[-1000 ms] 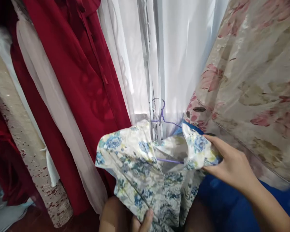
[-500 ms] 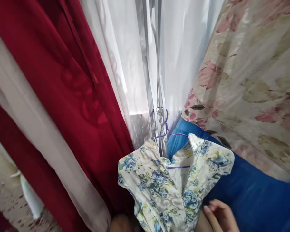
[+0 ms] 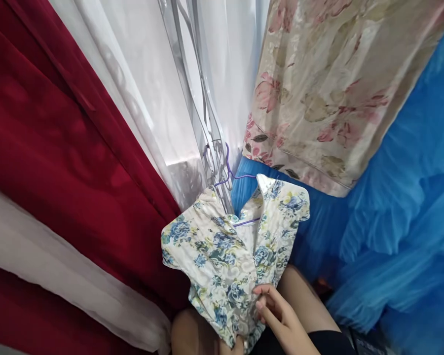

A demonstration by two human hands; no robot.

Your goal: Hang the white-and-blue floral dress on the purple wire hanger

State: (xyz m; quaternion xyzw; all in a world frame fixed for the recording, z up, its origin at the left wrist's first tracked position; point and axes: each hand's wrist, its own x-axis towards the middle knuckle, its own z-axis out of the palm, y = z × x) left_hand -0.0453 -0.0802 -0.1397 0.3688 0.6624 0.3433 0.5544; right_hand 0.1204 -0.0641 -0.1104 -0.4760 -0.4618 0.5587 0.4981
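A small white dress with blue flowers (image 3: 222, 246) hangs on a purple wire hanger (image 3: 231, 177), which is hooked on a metal window grille (image 3: 207, 133). My right hand (image 3: 277, 313) comes up from the bottom centre and its curled fingers pinch the dress's lower front. Only a sliver of what may be my left hand (image 3: 237, 348) shows under the hem at the bottom edge, with its fingers hidden. My bare knees (image 3: 192, 333) sit just below the dress.
Dark red garments (image 3: 66, 162) and a white sheer one (image 3: 59, 281) hang on the left. A white curtain (image 3: 140, 84) covers the window. A pink-flowered cream fabric (image 3: 325, 98) hangs at upper right above blue tulle (image 3: 399, 231).
My right hand let go of the dress's right sleeve, dropped low, and now pinches the lower front. The view has swung to the right, showing more blue tulle.
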